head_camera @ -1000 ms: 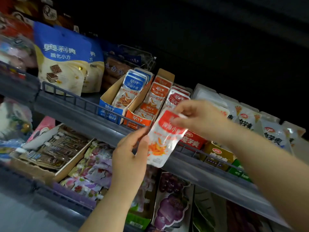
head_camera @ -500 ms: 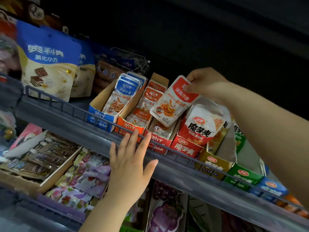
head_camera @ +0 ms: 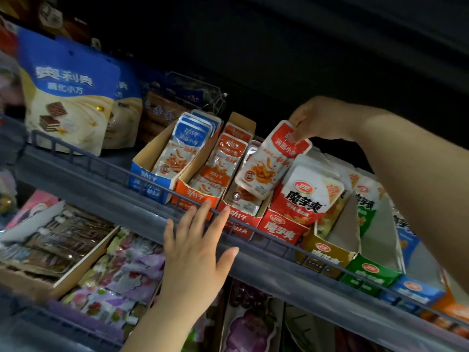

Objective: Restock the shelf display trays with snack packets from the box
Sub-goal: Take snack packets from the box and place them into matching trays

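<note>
My right hand pinches the top of a red-and-white snack packet and holds it tilted over the red display tray on the upper shelf. Other packets of the same kind lie in that tray under it. An orange tray and a blue tray with like packets stand to its left. My left hand is spread flat, fingers straight, against the shelf's grey front rail below the trays. The supply box is out of view.
Red, yellow, green and blue trays of other snacks stand to the right. Big blue wafer bags stand at the far left. The lower shelf holds a cardboard tray and purple packets.
My right hand lifted the red packet from in front of the shelf rail up over the red tray. My left hand let go of it and came to rest on the rail.
</note>
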The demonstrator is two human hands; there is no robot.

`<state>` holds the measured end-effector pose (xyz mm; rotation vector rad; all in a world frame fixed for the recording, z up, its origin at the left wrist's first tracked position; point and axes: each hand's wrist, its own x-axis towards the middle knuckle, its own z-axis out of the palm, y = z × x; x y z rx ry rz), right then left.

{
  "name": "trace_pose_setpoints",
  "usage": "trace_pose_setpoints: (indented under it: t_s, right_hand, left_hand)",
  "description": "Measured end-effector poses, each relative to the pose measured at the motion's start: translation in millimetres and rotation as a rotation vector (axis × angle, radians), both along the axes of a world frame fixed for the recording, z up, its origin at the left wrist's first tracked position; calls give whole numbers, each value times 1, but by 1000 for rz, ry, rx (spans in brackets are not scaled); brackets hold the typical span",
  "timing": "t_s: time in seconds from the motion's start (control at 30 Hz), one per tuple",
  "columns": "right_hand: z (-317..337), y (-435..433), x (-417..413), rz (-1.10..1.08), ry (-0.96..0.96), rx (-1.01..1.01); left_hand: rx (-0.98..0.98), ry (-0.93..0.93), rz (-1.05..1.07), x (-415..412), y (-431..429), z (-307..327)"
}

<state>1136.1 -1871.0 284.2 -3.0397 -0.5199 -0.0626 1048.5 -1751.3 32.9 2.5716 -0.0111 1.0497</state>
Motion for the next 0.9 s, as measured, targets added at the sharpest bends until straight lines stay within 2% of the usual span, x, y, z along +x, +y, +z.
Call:
trace_pose_setpoints:
  t_s: [0.33,0.53,0.73,0.9]
  right_hand:
    - [-36,13,11,114,89,8]
    - [-45,16,27,88,65,-53]
    - [-53,15,44,18,-35,-202]
    - [-50,12,46,73,-67,-101]
  left_hand:
    - [5,-56,0,2,-1,-2]
    - [19,-67,38,6,-1,-5]
    - [11,-89,51,8,-1,-4]
    - [10,-87,49,8,0,-4]
